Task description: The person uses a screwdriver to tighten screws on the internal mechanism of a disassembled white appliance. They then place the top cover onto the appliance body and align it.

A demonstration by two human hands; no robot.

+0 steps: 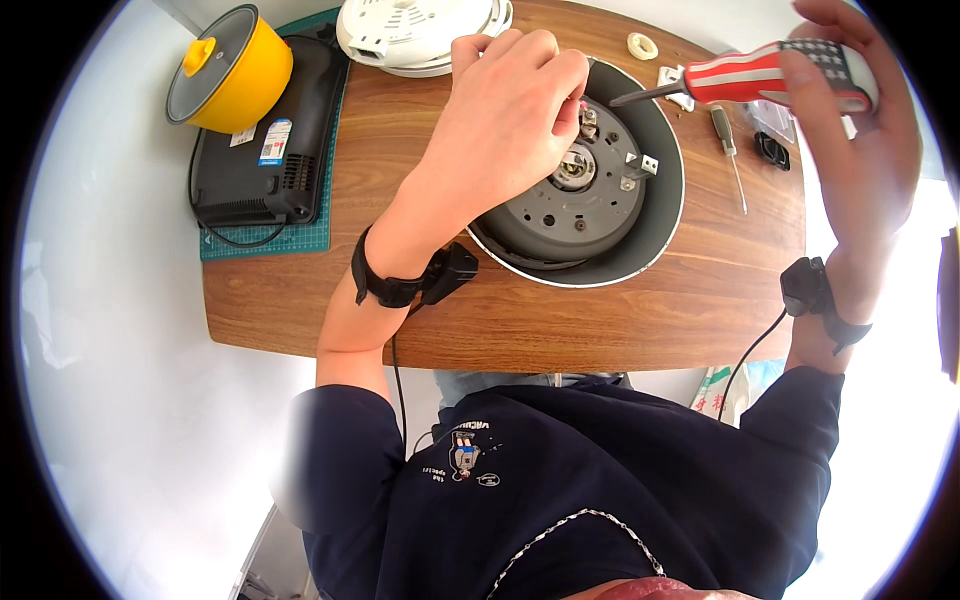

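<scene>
A dark grey appliance base (646, 226) stands on the table, with a round metal heating plate (600, 205) inside that carries brackets and screw holes. My left hand (510, 120) is curled over the upper left of that plate, fingertips low near the rim; what they hold, if anything, is hidden. My right hand (850, 150) grips a red, white and dark screwdriver (730, 78) at upper right, its shaft reaching left to the base's upper rim, near the fingers of my left hand.
A white lid (400, 30) lies at the back. On the left, a yellow pot (245, 80) sits on a black appliance (240, 175) over a green mat (315, 240). A small screwdriver (722, 130), tape roll (642, 45) and black part (772, 151) lie on the wooden table (700, 320).
</scene>
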